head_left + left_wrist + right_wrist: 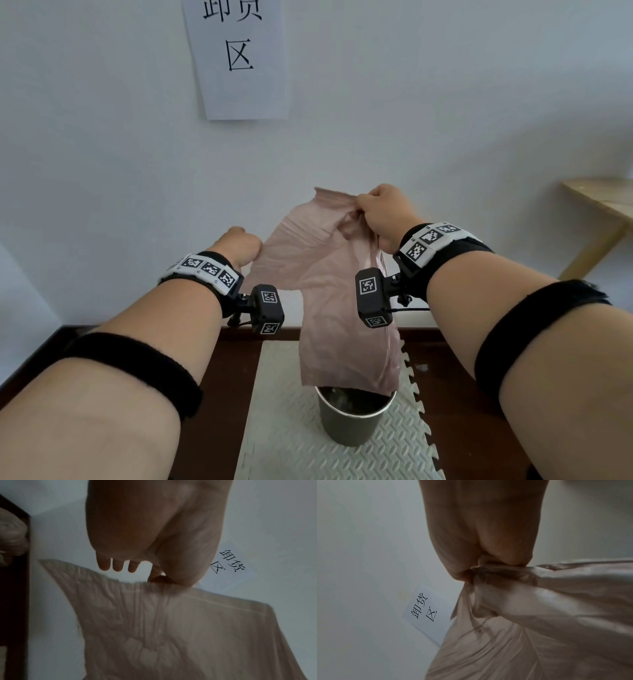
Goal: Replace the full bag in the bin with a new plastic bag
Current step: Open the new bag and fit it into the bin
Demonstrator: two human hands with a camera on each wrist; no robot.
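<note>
Step in hand: opening out the new bag (329,281) above the bin (352,421), judged from how it hung.
Left hand: the left hand (239,245) pinched the bag's top edge between thumb and forefinger; the other fingers (118,566) were loosely curled and free of it.
Right hand: the right hand (383,214) was closed in a fist round a bunched handful of the top edge, held higher and farther than the left.
Bag: pinkish, thin and creased, it was stretched between the two hands in mid-air and hung down, its lower end just above the bin's mouth.
Bin: small and round, it stood on a grey foam mat (287,428) on the dark floor, near the person; what lay inside was too dim to tell.
Doing it well: probably separate the two layers at the mouth, part the hands evenly, then lower the bag straight into the bin.
Risk: thin film might tear if pulled hard.
Behind: a paper sign (239,58) was on the far wall.
</note>
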